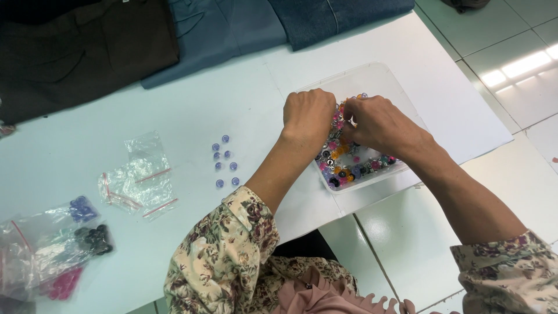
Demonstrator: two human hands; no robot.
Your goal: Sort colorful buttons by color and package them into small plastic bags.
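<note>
Both hands are down in the clear tray (383, 78) at about two o'clock on the white table (174, 116), sorting through the mixed beads (349, 166) heaped in its near half; I judge this a picking-out step, and the next move calls for a fine pinch on a single bead without scattering the rest. The left hand (308, 113) is curled almost into a fist, fingertips hidden against the beads, so what it pinches I cannot tell. The right hand (378, 122) is bent with fingers drawn together at the heap's far edge, touching beads, while seven blue beads (225, 161) lie apart at nine o'clock of the tray, beside empty bags (139, 180).

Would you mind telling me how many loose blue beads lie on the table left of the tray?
7 blue beads, clustered on the table between the bags and left hand.
</note>
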